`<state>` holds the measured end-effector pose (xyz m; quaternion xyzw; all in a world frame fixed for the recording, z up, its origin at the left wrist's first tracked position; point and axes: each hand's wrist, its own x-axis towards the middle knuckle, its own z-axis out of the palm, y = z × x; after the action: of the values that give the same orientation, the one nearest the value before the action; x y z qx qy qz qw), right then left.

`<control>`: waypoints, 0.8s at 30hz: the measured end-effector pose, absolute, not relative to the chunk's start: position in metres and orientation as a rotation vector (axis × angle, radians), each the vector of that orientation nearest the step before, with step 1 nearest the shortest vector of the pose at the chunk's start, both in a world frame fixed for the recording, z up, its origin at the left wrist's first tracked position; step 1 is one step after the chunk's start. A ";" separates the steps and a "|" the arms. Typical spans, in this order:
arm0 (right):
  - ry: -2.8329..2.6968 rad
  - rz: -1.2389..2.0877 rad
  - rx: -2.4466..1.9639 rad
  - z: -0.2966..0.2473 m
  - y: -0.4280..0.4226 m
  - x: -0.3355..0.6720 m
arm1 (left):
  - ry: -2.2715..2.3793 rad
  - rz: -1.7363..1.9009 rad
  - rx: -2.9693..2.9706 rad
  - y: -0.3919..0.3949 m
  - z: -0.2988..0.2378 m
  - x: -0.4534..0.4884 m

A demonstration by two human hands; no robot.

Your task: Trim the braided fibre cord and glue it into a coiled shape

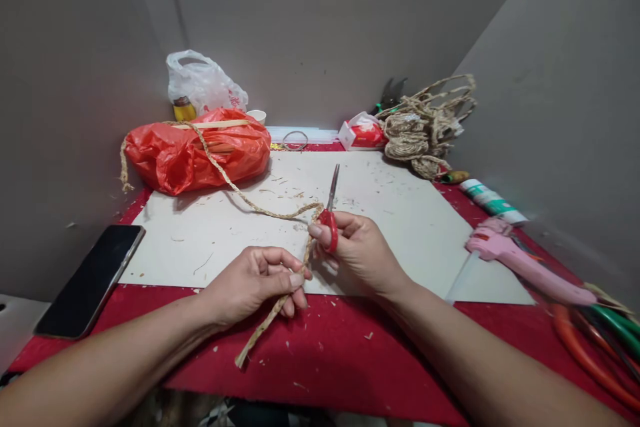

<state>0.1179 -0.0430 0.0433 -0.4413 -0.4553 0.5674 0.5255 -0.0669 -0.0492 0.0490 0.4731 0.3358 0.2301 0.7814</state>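
Note:
A braided straw cord runs between my two hands. My left hand pinches it near its frayed lower end, which hangs over the red cloth. My right hand holds red-handled scissors with the blades pointing up and away; its fingers also touch the cord. From there the cord bends left across the white board and over a red plastic bag, its other frayed end hanging at the bag's left side. Some right-hand fingers are hidden behind the scissors' handle.
A phone lies at left. Coiled straw cord sits back right beside a tissue pack. A pink glue gun and orange-handled tool lie at right. Straw scraps dot the white board; grey walls surround the table.

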 end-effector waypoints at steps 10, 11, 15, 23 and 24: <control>-1.294 1.208 -1.185 0.050 -0.041 0.122 | 0.755 0.546 1.082 -0.054 0.052 -0.064; -1.341 1.160 -1.209 0.052 -0.042 0.124 | 0.755 0.572 1.062 -0.053 0.052 -0.065; -1.678 0.804 -1.278 0.057 -0.046 0.132 | 0.766 0.710 0.975 -0.048 0.056 -0.069; -2.332 -0.069 -1.363 0.056 -0.058 0.131 | 0.791 0.883 0.897 -0.044 0.059 -0.070; -2.349 -0.148 -1.376 0.056 -0.059 0.129 | 0.794 0.888 0.900 -0.045 0.058 -0.070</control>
<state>0.1293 -0.0586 0.0565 -0.4939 -0.8431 -0.0532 0.2059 -0.0702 -0.0446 0.0585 0.4092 0.3610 0.4040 0.7341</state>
